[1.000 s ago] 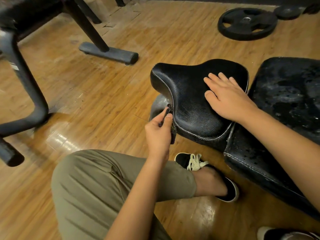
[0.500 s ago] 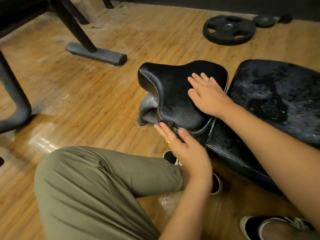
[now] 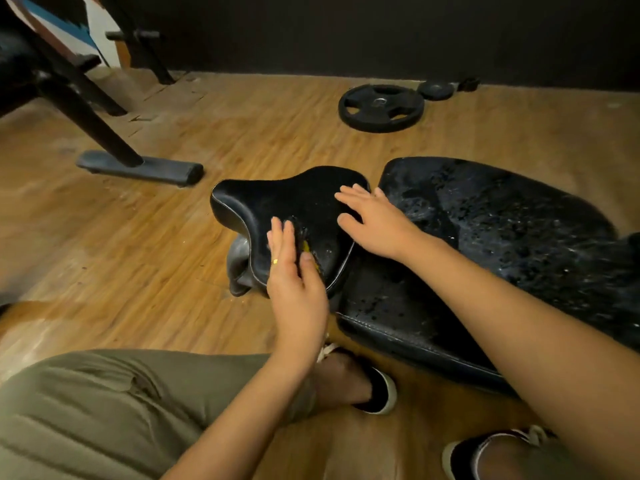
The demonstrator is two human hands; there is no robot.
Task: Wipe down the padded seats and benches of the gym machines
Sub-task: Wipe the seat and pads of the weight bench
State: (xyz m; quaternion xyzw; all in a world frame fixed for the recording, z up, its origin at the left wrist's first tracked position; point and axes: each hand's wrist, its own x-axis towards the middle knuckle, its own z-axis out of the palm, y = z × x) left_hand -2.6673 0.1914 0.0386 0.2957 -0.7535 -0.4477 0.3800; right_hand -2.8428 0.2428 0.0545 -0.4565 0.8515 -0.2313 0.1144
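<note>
Black padded seat (image 3: 291,199): just beside the speckled bench pad (image 3: 502,237).
Left hand (image 3: 294,282): straight fingers press a yellow-edged scrubber (image 3: 305,244) onto the seat's near edge.
Right hand (image 3: 377,223): spread flat on top.
Risk: the unpinched scrubber could slide off the curved edge.

A gym — weight plate (image 3: 381,107) on wood floor (image 3: 138,237); padded bench (image 3: 502,237).

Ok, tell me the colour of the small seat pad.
The seat pad is black with pale edge piping, seen in the head view.
</note>
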